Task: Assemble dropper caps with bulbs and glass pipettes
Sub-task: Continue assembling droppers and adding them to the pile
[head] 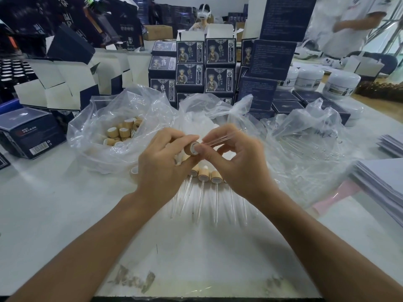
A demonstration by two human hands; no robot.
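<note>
Cap [192,148] sits pinched in the left hand [162,162] above the table [65,214]; the right hand [236,158] pinches a glass pipette [220,138] at its opening. Skewed pressure could snap the glass, or it could slip.

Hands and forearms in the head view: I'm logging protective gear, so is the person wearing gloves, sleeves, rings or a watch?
No gear shows. The left hand and right hand are bare, without gloves; no rings show on the fingers. Both forearms are uncovered to the frame edge: no sleeves, watch or wristband in view.
</note>
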